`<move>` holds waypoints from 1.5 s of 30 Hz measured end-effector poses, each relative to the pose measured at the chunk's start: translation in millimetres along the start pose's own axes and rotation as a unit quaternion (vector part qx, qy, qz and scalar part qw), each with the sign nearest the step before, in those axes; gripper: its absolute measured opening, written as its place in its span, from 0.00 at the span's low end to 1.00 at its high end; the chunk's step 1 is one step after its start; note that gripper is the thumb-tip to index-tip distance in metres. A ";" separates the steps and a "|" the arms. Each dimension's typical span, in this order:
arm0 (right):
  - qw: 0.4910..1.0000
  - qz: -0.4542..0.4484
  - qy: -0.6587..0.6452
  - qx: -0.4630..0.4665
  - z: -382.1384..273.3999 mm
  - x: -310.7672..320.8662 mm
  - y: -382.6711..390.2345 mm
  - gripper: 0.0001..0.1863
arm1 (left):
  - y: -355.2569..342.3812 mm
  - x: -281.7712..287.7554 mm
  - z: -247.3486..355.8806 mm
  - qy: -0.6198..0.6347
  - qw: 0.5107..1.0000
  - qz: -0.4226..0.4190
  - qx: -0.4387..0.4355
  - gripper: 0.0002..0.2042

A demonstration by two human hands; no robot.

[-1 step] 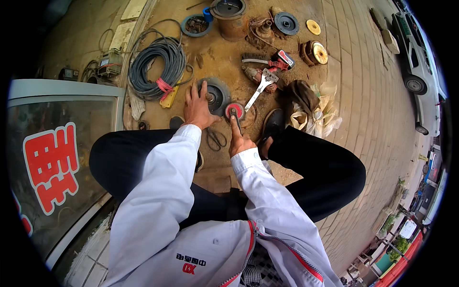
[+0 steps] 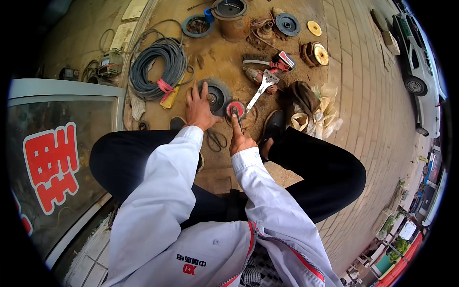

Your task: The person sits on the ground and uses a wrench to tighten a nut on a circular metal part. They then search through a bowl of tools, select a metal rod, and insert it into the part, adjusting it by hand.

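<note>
Over at nine o'clock there's a glass door (image 2: 95, 143) in a pale metal frame (image 2: 62, 89), red lettering (image 2: 51, 167) across it; white tiles (image 2: 83, 265) show near eight. Twelve o'clock is stained brown ground (image 2: 210, 60), giving way at three to daylit paving (image 2: 354, 110). A white car (image 2: 425, 52) sits past two, greenery (image 2: 400, 245) at four.

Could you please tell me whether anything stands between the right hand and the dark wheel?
The red disc does: it sits under the index finger of the right hand, close beside the lower right of the dark wheel. The left hand lies over the wheel's left side.
</note>
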State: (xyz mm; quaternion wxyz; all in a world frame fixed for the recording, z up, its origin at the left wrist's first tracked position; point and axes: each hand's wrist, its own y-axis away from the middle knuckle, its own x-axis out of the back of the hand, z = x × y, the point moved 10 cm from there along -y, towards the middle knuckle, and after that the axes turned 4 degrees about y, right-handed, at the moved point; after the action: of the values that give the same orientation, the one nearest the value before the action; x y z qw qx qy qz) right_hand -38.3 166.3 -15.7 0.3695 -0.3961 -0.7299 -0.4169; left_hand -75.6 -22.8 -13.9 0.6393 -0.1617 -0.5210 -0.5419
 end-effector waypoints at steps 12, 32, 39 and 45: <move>0.996 -0.076 0.033 -0.032 3.8 3.2 -11.1 0.45 | 8.6 -3.3 -0.7 0.041 0.997 0.052 0.043 0.64; 0.965 -0.258 0.043 -0.032 66.7 -103.5 21.4 0.38 | -4.8 0.3 2.1 -0.006 0.999 -0.030 -0.034 0.69; 0.965 0.213 0.045 -0.144 133.5 76.9 -79.1 0.18 | -3.5 2.7 -0.3 0.010 0.999 -0.025 -0.025 0.69; 0.938 0.175 0.173 -0.246 229.4 161.6 -132.3 0.43 | -3.4 1.6 -1.3 0.029 0.999 -0.032 -0.009 0.69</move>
State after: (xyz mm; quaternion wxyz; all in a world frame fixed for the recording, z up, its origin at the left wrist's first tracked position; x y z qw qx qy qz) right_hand -270.4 371.9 -4.0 0.4483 -0.5182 -0.4486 -0.5738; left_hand -78.1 -25.9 -14.2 0.6349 -0.1352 -0.5026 -0.5710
